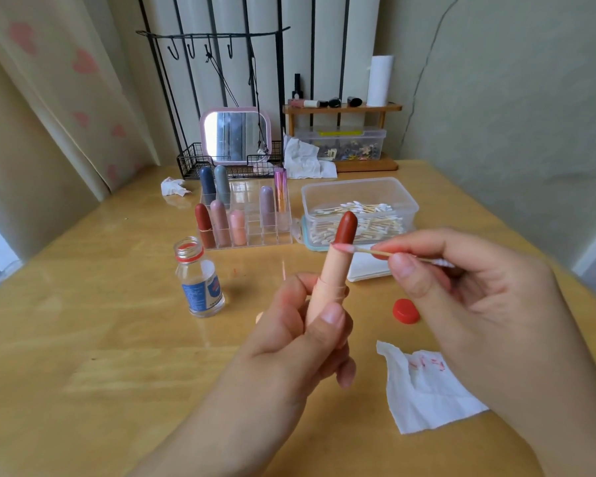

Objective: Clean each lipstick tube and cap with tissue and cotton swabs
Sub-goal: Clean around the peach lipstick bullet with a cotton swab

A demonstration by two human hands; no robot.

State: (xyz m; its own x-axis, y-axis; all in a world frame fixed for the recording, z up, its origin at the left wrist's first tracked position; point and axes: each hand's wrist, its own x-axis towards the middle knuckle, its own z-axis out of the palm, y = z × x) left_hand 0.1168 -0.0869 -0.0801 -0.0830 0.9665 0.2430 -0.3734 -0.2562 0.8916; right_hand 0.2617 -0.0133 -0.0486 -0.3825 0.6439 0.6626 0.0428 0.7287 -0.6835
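My left hand (pixel 310 335) holds a peach lipstick tube (pixel 327 277) upright, its brick-red bullet (pixel 346 227) wound out. My right hand (pixel 461 304) pinches a cotton swab (pixel 375 251). The swab's pink-stained tip touches the tube's rim just below the bullet. A white tissue (pixel 424 387) with red smears lies on the table under my right wrist. Several capped lipsticks stand in a clear organizer (pixel 245 215) behind.
An open glass bottle (pixel 200 280) stands left of the tube, its red cap (pixel 406 311) lying to the right. A clear box of swabs (pixel 358 208) sits behind a folded tissue stack (pixel 365 270). Crumpled tissues (pixel 174 186), a mirror (pixel 235 136) and a shelf (pixel 344 108) line the back.
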